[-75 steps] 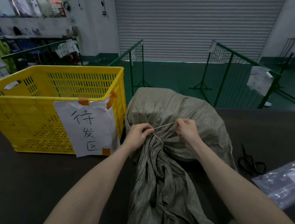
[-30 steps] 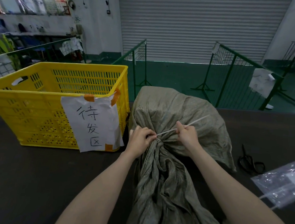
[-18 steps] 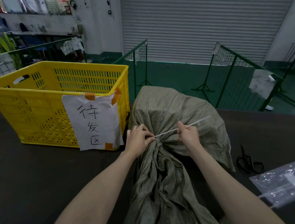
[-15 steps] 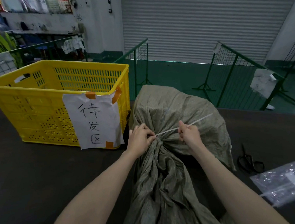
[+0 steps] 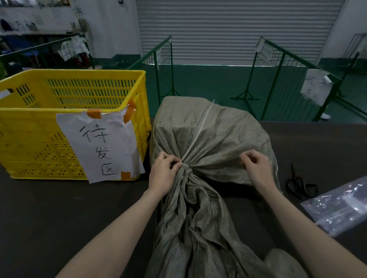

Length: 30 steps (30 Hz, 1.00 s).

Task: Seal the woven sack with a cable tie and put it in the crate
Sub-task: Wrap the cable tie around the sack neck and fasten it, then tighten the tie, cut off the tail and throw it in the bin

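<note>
sack [image 5: 211, 141]: lying at counter's [image 5: 38, 215] far edge, touching crate [image 5: 34, 130]. left hand [image 5: 164, 172] grip pinching tied neck; right hand [image 5: 253, 165] grip unclear. risk: tie [image 5: 197, 133] staying slack, neck slipping open while lifting.

We see black scissors [image 5: 300, 186] lying on the dark table [image 5: 27, 214], near a clear plastic bag [image 5: 347, 203]. Beyond the table, green mesh fence panels [image 5: 271, 84] stand before a closed grey roller shutter [image 5: 232, 25].
</note>
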Motion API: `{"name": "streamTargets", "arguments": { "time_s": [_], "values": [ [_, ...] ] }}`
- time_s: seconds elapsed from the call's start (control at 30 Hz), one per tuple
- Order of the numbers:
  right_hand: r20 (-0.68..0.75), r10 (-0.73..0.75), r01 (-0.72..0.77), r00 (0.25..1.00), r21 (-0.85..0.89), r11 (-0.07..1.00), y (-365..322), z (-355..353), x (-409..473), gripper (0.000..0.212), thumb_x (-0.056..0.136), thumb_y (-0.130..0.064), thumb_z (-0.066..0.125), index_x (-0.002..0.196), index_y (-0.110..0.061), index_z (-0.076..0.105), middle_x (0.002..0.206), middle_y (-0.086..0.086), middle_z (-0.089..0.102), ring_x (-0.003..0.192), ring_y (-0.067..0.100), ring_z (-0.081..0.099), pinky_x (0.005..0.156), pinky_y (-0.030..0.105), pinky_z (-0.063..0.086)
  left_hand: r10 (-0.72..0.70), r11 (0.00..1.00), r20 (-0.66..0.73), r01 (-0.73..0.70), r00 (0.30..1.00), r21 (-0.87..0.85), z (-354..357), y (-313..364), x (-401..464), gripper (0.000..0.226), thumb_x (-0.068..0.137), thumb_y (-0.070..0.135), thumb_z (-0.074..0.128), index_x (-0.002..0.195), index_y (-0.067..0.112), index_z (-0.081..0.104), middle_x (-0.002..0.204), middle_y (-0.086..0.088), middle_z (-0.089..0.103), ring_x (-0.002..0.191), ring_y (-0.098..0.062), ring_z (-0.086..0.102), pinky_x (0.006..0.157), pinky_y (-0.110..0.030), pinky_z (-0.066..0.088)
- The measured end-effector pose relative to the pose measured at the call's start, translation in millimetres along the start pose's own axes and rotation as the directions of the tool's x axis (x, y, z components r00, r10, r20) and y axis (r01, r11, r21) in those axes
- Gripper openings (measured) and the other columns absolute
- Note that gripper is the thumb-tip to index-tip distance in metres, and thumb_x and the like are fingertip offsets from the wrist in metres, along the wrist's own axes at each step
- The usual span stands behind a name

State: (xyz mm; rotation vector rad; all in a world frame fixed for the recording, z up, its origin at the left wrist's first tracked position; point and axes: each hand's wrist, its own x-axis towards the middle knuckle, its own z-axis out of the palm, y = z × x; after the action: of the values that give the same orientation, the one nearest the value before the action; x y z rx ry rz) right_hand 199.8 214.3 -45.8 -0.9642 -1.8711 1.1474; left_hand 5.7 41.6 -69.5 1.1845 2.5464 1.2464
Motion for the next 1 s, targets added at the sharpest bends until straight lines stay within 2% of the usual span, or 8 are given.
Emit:
{"name": "streamTargets", "arguments": {
  "time_s": [0.07, 0.13, 0.2, 0.3, 0.43, 0.6, 0.73, 1.0],
  "values": [
    [-0.146, -0.032, 0.008, 0.989, -0.160, 0.987, 16, -10, 0, 0.015, 0.091, -0.013, 0.055, 0.088, -0.004, 0.067, 0.083, 0.010, 0.064, 0.080, 0.022, 0.057, 0.070, 0.030, 0.038, 0.017, 1.000, -0.017, -0.017, 1.000, 0.008, 2, -1, 0, 0.017, 0.091, 0.029, 0.060, 0.095, 0.015, 0.068, 0.091, 0.000, 0.047, 0.084, -0.017, 0.054, 0.076, -0.034, 0.048],
    [-0.250, -0.031, -0.025, 0.968, -0.218, 0.976, 32, -19, -1, 0.015, 0.090, -0.008, 0.051, 0.096, -0.002, 0.064, 0.094, 0.015, 0.061, 0.089, 0.028, 0.056, 0.074, 0.030, 0.036, 0.028, 0.999, -0.026, -0.028, 0.999, 0.020, 3, -3, -1, 0.016, 0.092, 0.029, 0.060, 0.094, 0.015, 0.068, 0.091, 0.000, 0.047, 0.083, -0.015, 0.053, 0.075, -0.033, 0.048],
    [-0.309, 0.001, -0.092, 0.951, -0.283, 0.955, 55, -32, 4, 0.015, 0.088, -0.005, 0.049, 0.097, -0.002, 0.061, 0.102, 0.019, 0.058, 0.098, 0.034, 0.054, 0.080, 0.035, 0.039, 0.041, 0.999, -0.024, -0.041, 0.999, 0.029, 10, -4, -1, 0.017, 0.092, 0.029, 0.059, 0.094, 0.015, 0.068, 0.092, 0.000, 0.047, 0.084, -0.015, 0.053, 0.074, -0.031, 0.047],
    [-0.297, 0.052, -0.181, 0.953, -0.424, 0.887, 77, -44, 12, 0.017, 0.088, -0.007, 0.048, 0.101, -0.002, 0.058, 0.111, 0.020, 0.054, 0.105, 0.037, 0.050, 0.088, 0.042, 0.040, 0.064, 0.996, -0.068, -0.060, 0.996, 0.068, 9, -7, -2, 0.018, 0.092, 0.029, 0.059, 0.095, 0.013, 0.067, 0.094, -0.001, 0.047, 0.084, -0.019, 0.055, 0.072, -0.035, 0.049],
    [-0.270, 0.150, -0.292, 0.951, -0.629, 0.720, 110, -69, 24, 0.027, 0.088, -0.009, 0.047, 0.111, 0.000, 0.056, 0.122, 0.024, 0.051, 0.113, 0.043, 0.045, 0.094, 0.048, 0.038, 0.065, 0.992, -0.077, -0.056, 0.995, 0.111, 20, -6, -1, 0.019, 0.093, 0.027, 0.058, 0.097, 0.011, 0.067, 0.097, -0.003, 0.049, 0.086, -0.022, 0.056, 0.073, -0.041, 0.052],
    [-0.167, 0.333, -0.325, 0.928, -0.802, 0.502, 145, -86, 41, 0.043, 0.087, -0.015, 0.054, 0.124, 0.006, 0.043, 0.132, 0.028, 0.043, 0.123, 0.045, 0.039, 0.102, 0.049, 0.034, 0.064, 0.992, -0.092, -0.053, 0.994, 0.118, 23, -7, -2, 0.018, 0.093, 0.025, 0.058, 0.097, 0.009, 0.067, 0.095, -0.004, 0.048, 0.084, -0.024, 0.056, 0.070, -0.042, 0.051],
    [-0.152, 0.436, -0.367, 0.887, -0.806, 0.465, 160, -92, 52, 0.049, 0.089, -0.014, 0.050, 0.131, 0.007, 0.035, 0.139, 0.028, 0.039, 0.130, 0.045, 0.033, 0.106, 0.049, 0.032, 0.063, 0.992, -0.106, -0.051, 0.992, 0.111, 25, -5, -3, 0.017, 0.093, 0.023, 0.058, 0.096, 0.008, 0.066, 0.094, -0.006, 0.047, 0.080, -0.025, 0.055, 0.067, -0.043, 0.050],
    [-0.213, 0.445, -0.408, 0.870, -0.818, 0.406, 173, -93, 59, 0.041, 0.092, -0.010, 0.045, 0.130, 0.006, 0.037, 0.138, 0.029, 0.037, 0.126, 0.047, 0.038, 0.102, 0.050, 0.036, 0.043, 0.994, -0.104, -0.032, 0.994, 0.105, 27, -3, -6, 0.018, 0.094, 0.024, 0.057, 0.098, 0.010, 0.065, 0.095, -0.005, 0.047, 0.079, -0.023, 0.055, 0.067, -0.041, 0.049]
  ]
}}
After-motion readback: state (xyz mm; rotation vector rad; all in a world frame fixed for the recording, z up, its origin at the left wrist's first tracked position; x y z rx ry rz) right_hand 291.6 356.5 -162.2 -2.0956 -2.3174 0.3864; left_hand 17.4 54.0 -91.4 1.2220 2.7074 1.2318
